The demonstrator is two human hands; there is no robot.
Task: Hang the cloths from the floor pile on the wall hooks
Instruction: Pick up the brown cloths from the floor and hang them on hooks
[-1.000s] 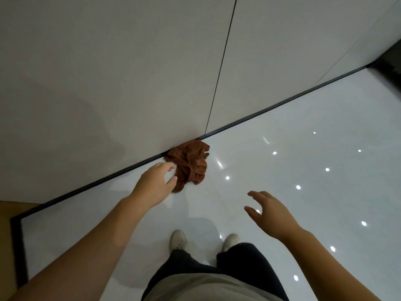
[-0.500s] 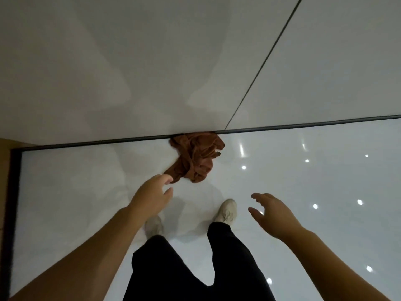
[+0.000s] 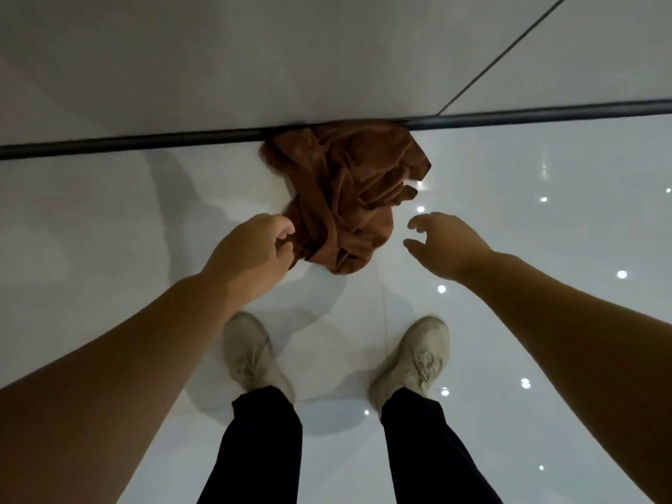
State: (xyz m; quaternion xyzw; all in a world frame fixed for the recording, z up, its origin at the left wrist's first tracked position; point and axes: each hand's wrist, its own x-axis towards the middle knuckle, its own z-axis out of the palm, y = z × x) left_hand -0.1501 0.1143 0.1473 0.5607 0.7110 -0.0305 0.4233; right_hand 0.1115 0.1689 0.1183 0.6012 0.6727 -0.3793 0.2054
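Observation:
A crumpled pile of rust-brown cloths (image 3: 349,191) lies on the glossy white floor, pushed up against the dark baseboard (image 3: 145,141). My left hand (image 3: 254,249) reaches down at the pile's near left edge, fingers loosely curled, right beside the fabric; I cannot tell whether it touches. My right hand (image 3: 442,243) hovers to the right of the pile, fingers spread and bent, holding nothing. No wall hooks are in view.
A pale wall (image 3: 327,56) with a thin dark vertical seam rises behind the baseboard. My two feet in light sneakers (image 3: 251,352) (image 3: 414,358) stand just short of the pile. The floor (image 3: 545,249) reflects ceiling lights on the right.
I have bent closer, so the pile looks larger. Both hands have dropped toward the cloths, the left to the pile's edge, the right from far right to close beside it.

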